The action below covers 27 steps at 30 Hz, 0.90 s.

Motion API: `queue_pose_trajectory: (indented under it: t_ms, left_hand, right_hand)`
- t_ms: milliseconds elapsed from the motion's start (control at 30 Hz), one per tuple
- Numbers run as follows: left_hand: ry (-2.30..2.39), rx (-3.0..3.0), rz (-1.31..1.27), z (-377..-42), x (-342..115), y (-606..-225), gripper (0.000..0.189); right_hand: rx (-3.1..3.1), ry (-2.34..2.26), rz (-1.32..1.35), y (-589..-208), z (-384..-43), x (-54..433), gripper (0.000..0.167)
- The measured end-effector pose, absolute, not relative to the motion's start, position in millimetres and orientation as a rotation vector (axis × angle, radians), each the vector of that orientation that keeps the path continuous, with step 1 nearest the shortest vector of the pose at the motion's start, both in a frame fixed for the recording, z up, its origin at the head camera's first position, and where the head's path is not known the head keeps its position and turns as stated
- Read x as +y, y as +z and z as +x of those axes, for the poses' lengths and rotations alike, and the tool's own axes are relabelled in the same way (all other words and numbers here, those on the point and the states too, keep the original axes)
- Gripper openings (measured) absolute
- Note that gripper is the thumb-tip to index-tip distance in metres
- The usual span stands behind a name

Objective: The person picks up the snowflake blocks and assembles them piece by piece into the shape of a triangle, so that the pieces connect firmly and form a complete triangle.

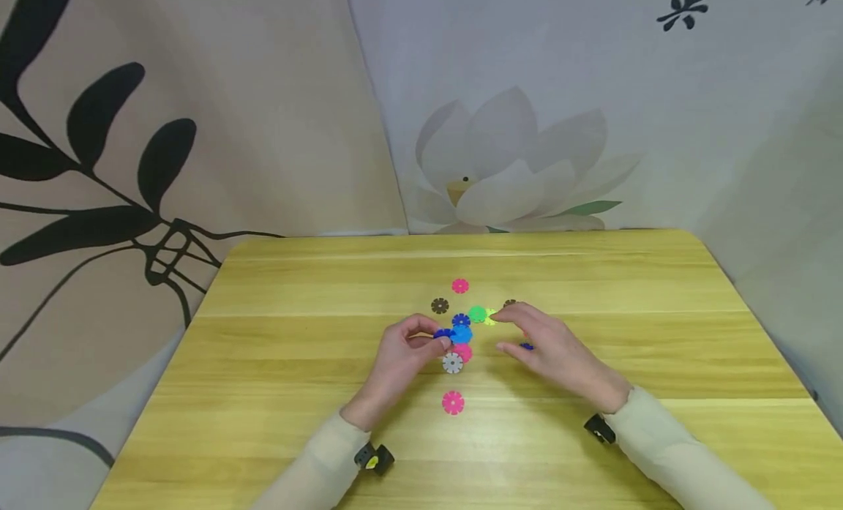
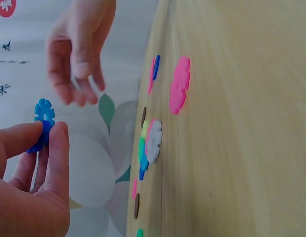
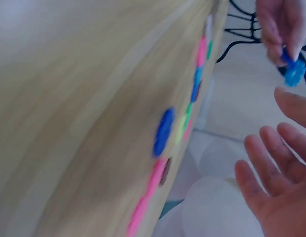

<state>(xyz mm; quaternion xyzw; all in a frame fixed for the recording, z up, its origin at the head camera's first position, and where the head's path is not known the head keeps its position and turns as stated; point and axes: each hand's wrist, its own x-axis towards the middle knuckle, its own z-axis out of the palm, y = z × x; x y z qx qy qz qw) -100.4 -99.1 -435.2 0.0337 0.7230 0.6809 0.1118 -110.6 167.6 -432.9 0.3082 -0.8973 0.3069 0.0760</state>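
In the head view my left hand is raised over the middle of the table. Its thumb and fingers pinch a dark blue notched plastic disc, seen closely in the left wrist view. Joined to that disc is a light blue notched disc, which sticks out past the fingertips. To the right, my right hand hovers with fingers spread and thumb apart, holding nothing. Its fingertips overlap a yellow disc in the head view. Below the pinched pair lie a white disc and a pink disc.
Around the hands lie more flat discs: green, dark blue, brown, a far pink one and a near pink one. The wooden table meets a patterned cloth backdrop behind.
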Motion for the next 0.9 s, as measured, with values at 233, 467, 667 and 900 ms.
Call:
queue_pose_trajectory:
  t_ms: [233,467,667,900]
  left_hand:
    - [1.967,2.153,0.131,-100.3,-104.8,-433.8,0.018]
    - [1.982,2.182,0.173,-101.9,-110.5,-434.9,0.017]
    - [2.030,2.157,0.197,-102.7,-112.0,-435.2,0.017]
    - [2.044,2.139,0.187,-103.4,-111.3,-434.4,0.016]
  right_hand:
    - [-2.850,0.879,0.856,-438.7,-118.3,195.8,0.051]
    - [-2.973,0.761,1.010,-442.0,-125.0,212.8,0.044]
    - [-2.948,0.584,1.184,-447.4,-126.3,215.9,0.043]
    - [-2.885,0.546,1.217,-451.2,-125.5,216.0,0.027]
